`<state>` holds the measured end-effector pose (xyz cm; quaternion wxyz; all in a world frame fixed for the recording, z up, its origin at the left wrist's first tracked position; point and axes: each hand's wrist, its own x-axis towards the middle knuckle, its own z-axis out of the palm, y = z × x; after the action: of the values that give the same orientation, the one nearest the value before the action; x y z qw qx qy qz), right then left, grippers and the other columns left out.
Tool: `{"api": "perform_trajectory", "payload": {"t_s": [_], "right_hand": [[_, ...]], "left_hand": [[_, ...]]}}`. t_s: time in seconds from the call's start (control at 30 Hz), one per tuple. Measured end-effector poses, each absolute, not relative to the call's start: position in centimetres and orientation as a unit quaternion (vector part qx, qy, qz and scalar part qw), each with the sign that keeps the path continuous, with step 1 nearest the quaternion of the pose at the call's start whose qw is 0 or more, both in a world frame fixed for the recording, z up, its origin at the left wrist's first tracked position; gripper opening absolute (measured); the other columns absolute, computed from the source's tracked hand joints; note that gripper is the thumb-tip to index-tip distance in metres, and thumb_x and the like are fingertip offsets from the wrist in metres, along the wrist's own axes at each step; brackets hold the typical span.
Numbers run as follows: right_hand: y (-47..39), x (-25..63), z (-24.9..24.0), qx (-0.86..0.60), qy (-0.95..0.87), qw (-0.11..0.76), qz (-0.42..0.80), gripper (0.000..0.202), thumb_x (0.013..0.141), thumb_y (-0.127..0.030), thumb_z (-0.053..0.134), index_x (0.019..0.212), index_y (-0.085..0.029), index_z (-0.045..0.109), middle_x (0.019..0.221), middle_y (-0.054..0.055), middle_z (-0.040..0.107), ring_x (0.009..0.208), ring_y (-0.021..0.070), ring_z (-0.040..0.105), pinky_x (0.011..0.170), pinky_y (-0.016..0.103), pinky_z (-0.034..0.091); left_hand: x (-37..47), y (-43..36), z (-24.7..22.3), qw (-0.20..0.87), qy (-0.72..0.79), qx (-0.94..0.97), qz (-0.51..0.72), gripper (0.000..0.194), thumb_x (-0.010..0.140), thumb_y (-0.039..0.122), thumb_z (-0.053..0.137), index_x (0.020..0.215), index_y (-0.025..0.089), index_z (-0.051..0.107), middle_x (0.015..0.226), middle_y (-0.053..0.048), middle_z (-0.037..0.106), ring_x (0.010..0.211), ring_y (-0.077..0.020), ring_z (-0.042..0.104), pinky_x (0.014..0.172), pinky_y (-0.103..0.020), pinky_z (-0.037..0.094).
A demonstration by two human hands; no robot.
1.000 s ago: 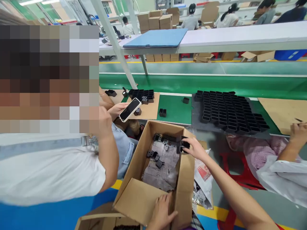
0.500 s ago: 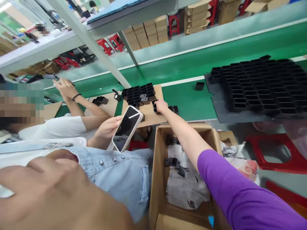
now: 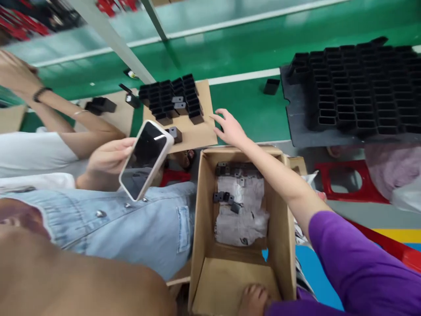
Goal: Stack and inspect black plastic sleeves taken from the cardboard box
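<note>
The right hand (image 3: 231, 128) is past the carton (image 3: 207, 210), fingers loosely spread, nothing held. Black rectangular cases (image 3: 171, 98) stand beyond the carton, to its left; a sideways brush could topple them. The left hand (image 3: 255, 300) lies at the carton's near flap (image 3: 226, 274), grip unclear.

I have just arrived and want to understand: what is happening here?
The person's right hand, apparently empty, is at the edge of a cardboard sheet bearing black cases. The left hand is at a flap of the open carton, where black parts lie on crumpled wrapping. A co-worker's hand holds a phone.
</note>
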<state>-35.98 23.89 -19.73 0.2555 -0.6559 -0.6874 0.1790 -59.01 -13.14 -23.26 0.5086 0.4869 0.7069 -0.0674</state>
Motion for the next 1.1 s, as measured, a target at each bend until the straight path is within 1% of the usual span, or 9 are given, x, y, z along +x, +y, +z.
{"api": "perform_trajectory", "payload": {"t_s": [0.1, 0.2, 0.23, 0.33, 0.43, 0.53, 0.63, 0.87, 1.1], "right_hand": [[12.5, -31.7, -22.1, -0.697, -0.658, 0.229, 0.169, 0.049, 0.099, -0.021, 0.061, 0.148, -0.014, 0.057, 0.154, 0.019, 0.052, 0.139, 0.0326, 0.051, 0.119, 0.052, 0.042], [2.9, -29.5, -25.7, -0.766, -0.589, 0.231, 0.111, 0.048, 0.095, -0.027, 0.064, 0.142, -0.017, 0.061, 0.156, 0.022, 0.049, 0.146, 0.0426, 0.043, 0.117, 0.068, 0.038], [0.8, -29.2, -26.9, -0.767, -0.584, 0.243, 0.106, 0.048, 0.094, -0.027, 0.063, 0.141, -0.018, 0.061, 0.158, 0.021, 0.047, 0.149, 0.0434, 0.038, 0.117, 0.071, 0.037], [-1.7, -29.4, -29.7, -0.756, -0.568, 0.308, 0.107, 0.046, 0.092, -0.014, 0.051, 0.136, -0.022, 0.063, 0.156, 0.015, 0.050, 0.156, 0.0377, 0.030, 0.121, 0.069, 0.035], [-1.0, -29.8, -30.6, -0.749, -0.552, 0.351, 0.105, 0.047, 0.088, -0.007, 0.045, 0.127, -0.022, 0.066, 0.152, 0.012, 0.054, 0.156, 0.0340, 0.029, 0.124, 0.066, 0.035], [-0.2, -29.9, -30.7, -0.746, -0.543, 0.370, 0.111, 0.044, 0.086, -0.005, 0.046, 0.118, -0.024, 0.069, 0.152, 0.009, 0.053, 0.157, 0.0339, 0.028, 0.125, 0.069, 0.033], [-0.2, -30.0, -30.7, -0.744, -0.535, 0.383, 0.114, 0.043, 0.085, -0.005, 0.046, 0.115, -0.025, 0.070, 0.151, 0.008, 0.054, 0.158, 0.0344, 0.027, 0.125, 0.070, 0.032], [-0.1, -30.4, -31.3, -0.739, -0.538, 0.394, 0.098, 0.041, 0.085, -0.004, 0.047, 0.111, -0.024, 0.071, 0.148, 0.009, 0.054, 0.157, 0.0363, 0.029, 0.125, 0.072, 0.031], [0.1, -30.5, -31.5, -0.738, -0.528, 0.408, 0.104, 0.042, 0.084, -0.003, 0.047, 0.109, -0.024, 0.072, 0.148, 0.009, 0.055, 0.157, 0.0351, 0.027, 0.126, 0.072, 0.028]], "left_hand": [[-59.1, -16.5, -24.9, 0.600, 0.611, 0.504, -0.114, 0.015, 0.096, 0.037, 0.071, 0.096, 0.022, 0.072, 0.095, -0.005, 0.074, 0.085, -0.0170, 0.070, 0.080, -0.034, 0.061], [-58.8, -14.3, -28.9, 0.591, 0.598, 0.534, -0.085, 0.011, 0.089, 0.033, 0.079, 0.083, 0.024, 0.075, 0.098, -0.007, 0.077, 0.099, -0.0253, 0.073, 0.099, -0.045, 0.058], [-58.5, -12.6, -30.7, 0.572, 0.610, 0.544, -0.072, 0.013, 0.092, 0.036, 0.075, 0.093, 0.023, 0.075, 0.106, -0.008, 0.077, 0.104, -0.0251, 0.071, 0.103, -0.048, 0.056], [-57.2, -6.6, -36.7, 0.495, 0.659, 0.564, -0.049, 0.032, 0.099, 0.041, 0.066, 0.124, 0.021, 0.068, 0.133, -0.010, 0.067, 0.123, -0.0257, 0.064, 0.108, -0.050, 0.053], [-56.0, -1.3, -42.2, 0.400, 0.711, 0.575, -0.063, 0.053, 0.097, 0.041, 0.068, 0.145, 0.020, 0.055, 0.158, -0.014, 0.048, 0.144, -0.0353, 0.048, 0.119, -0.064, 0.040], [-55.1, 2.0, -46.3, 0.318, 0.750, 0.570, -0.107, 0.088, 0.085, 0.042, 0.079, 0.159, 0.019, 0.038, 0.174, -0.022, 0.019, 0.161, -0.0456, 0.016, 0.126, -0.072, 0.020], [-54.5, 3.4, -49.1, 0.273, 0.771, 0.555, -0.153, 0.115, 0.069, 0.042, 0.089, 0.163, 0.017, 0.028, 0.174, -0.030, 0.005, 0.162, -0.0502, 0.007, 0.124, -0.074, 0.016], [-54.4, 3.4, -51.1, 0.223, 0.767, 0.571, -0.192, 0.094, 0.076, 0.047, 0.081, 0.154, 0.016, 0.040, 0.172, -0.031, 0.016, 0.161, -0.0478, 0.014, 0.123, -0.069, 0.022], [-55.1, 4.3, -51.0, 0.271, 0.741, 0.581, -0.200, 0.092, 0.069, 0.041, 0.088, 0.150, 0.020, 0.048, 0.173, -0.025, 0.014, 0.158, -0.0536, 0.013, 0.116, -0.075, 0.030]]}}
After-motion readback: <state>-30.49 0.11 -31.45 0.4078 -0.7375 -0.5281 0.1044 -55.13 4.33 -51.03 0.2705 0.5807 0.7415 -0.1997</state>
